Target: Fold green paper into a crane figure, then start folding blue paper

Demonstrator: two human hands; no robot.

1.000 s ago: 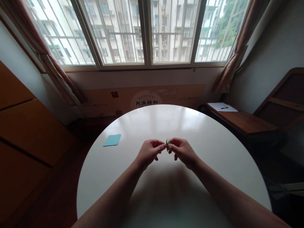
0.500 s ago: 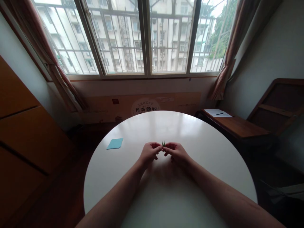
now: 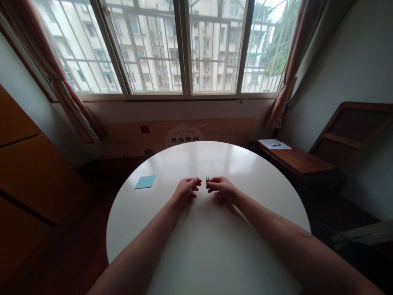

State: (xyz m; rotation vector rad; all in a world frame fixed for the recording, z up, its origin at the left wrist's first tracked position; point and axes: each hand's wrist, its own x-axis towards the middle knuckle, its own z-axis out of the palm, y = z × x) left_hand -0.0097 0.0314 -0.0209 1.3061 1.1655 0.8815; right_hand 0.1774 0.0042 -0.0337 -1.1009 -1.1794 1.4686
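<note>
Head view: round white table [image 3: 245, 229] fills lower centre, both forearms rest on it, prob for steadiness. Left hand [image 3: 184, 190] mid-frame, fingers curled in, looks empty. Right hand [image 3: 224, 189] just right of it, thumb+index pinched. Blue sheet [image 3: 145, 181] lies flat, well left of the hands, prob parked as spare. Tiny green paper fold [image 3: 207, 179] stands upright in the right pinch, between the hands, small gap to left fingertips.

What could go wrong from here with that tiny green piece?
1. The green folded piece is tiny and pinched only by the right hand; the left hand sits just apart, so it may slip onto the white table.
2. Backlight from the window leaves the hands dim, so fine creases may be misjudged.
</note>
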